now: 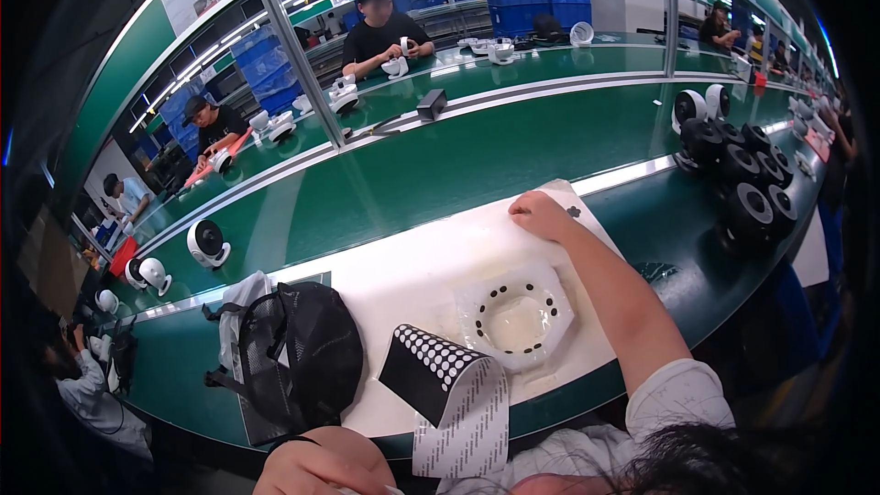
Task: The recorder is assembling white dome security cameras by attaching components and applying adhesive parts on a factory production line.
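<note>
My right hand (541, 216) rests at the far edge of a white mat (403, 261), its fingers curled in; what they may hold is hidden. Just beside it lies a small black flower-shaped cluster (574, 212). Nearer to me on the mat sits a white, glossy ring (472, 312) with several black oval pads around its inside. To its left a black sheet with rows of white round dots (440, 357) curls over, showing its printed white backing (467, 440). My left hand (321, 466) is low at the front edge, fingers out of sight.
A black mesh bag (316, 348) with straps lies left of the mat. Black round units (747, 174) are heaped at the right. A white-and-black device (209, 243) stands on the green belt (458, 165). Across it, a person (380, 32) handles white parts. A metal post (302, 64) rises there.
</note>
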`<state>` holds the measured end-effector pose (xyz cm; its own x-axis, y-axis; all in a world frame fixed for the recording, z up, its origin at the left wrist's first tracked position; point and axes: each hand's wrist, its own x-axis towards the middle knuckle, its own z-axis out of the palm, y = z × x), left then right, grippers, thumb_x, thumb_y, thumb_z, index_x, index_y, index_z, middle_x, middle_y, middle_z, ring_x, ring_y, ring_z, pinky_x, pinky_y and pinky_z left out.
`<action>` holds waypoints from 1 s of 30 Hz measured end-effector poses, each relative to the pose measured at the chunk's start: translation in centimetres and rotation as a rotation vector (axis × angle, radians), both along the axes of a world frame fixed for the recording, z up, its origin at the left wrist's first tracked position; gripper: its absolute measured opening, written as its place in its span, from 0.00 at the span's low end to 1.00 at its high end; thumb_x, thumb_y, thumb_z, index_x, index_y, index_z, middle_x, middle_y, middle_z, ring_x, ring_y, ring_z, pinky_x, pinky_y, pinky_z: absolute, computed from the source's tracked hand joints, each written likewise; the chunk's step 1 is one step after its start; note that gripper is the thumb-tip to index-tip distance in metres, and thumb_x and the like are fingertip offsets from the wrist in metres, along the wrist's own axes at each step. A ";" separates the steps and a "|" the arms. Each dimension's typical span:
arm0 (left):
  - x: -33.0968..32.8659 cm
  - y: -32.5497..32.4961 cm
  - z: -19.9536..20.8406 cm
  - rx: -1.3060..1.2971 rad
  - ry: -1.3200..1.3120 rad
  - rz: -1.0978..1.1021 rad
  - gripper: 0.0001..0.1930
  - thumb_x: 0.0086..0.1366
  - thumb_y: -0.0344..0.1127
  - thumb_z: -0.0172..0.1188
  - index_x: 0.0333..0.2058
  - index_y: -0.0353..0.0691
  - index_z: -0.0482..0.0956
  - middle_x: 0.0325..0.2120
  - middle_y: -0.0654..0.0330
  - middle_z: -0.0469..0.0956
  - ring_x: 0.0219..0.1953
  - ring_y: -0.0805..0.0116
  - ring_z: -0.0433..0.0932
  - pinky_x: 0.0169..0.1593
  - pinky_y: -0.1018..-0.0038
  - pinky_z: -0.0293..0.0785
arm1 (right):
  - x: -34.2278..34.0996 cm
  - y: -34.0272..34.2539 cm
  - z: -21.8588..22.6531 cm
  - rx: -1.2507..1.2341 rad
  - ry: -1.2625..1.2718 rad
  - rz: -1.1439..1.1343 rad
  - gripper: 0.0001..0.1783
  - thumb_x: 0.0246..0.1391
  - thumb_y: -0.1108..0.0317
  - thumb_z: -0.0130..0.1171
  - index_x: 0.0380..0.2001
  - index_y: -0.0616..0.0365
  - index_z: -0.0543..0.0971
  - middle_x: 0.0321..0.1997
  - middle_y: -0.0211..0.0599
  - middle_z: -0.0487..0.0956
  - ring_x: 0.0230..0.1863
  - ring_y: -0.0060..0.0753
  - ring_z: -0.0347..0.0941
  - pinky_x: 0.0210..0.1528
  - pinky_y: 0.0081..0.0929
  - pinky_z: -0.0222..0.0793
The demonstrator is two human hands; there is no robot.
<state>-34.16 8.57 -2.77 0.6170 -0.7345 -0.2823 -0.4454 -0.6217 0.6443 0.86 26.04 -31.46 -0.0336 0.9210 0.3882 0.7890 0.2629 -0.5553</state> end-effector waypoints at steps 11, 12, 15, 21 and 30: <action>-2.1 -2.5 -9.4 -0.635 -1.252 0.496 0.13 0.57 0.31 0.55 0.43 0.40 0.74 0.40 0.57 0.74 0.35 0.56 0.77 0.32 0.66 0.71 | -0.1 0.3 -0.3 0.026 -0.013 0.008 0.09 0.44 0.66 0.56 0.29 0.56 0.80 0.36 0.40 0.76 0.43 0.40 0.70 0.46 0.31 0.66; -1.5 -2.2 -7.5 -0.487 -0.965 0.409 0.13 0.57 0.31 0.56 0.43 0.40 0.74 0.40 0.57 0.74 0.34 0.56 0.76 0.32 0.66 0.71 | -0.1 0.4 -0.5 0.022 -0.011 0.012 0.09 0.44 0.66 0.56 0.29 0.56 0.80 0.37 0.40 0.76 0.43 0.40 0.70 0.46 0.30 0.66; 0.7 -0.8 -0.6 -0.051 -0.105 0.134 0.13 0.57 0.32 0.56 0.42 0.40 0.74 0.39 0.57 0.75 0.33 0.56 0.76 0.31 0.67 0.70 | -0.1 0.4 -0.4 0.020 -0.010 0.013 0.09 0.44 0.65 0.56 0.30 0.56 0.80 0.37 0.40 0.75 0.43 0.39 0.70 0.46 0.30 0.66; -1.5 -2.2 -10.0 -0.625 -1.242 0.512 0.13 0.56 0.35 0.57 0.40 0.40 0.75 0.36 0.58 0.76 0.31 0.58 0.76 0.31 0.68 0.70 | 0.0 0.3 -0.4 0.009 -0.010 0.006 0.09 0.44 0.66 0.56 0.30 0.55 0.80 0.37 0.39 0.75 0.43 0.39 0.69 0.46 0.30 0.66; -1.1 -2.4 -9.0 -0.560 -1.305 0.543 0.11 0.56 0.36 0.57 0.37 0.40 0.77 0.32 0.59 0.77 0.30 0.62 0.76 0.32 0.70 0.70 | 0.1 0.0 0.0 0.011 -0.002 0.002 0.09 0.44 0.66 0.56 0.30 0.55 0.80 0.37 0.39 0.75 0.43 0.39 0.69 0.46 0.30 0.65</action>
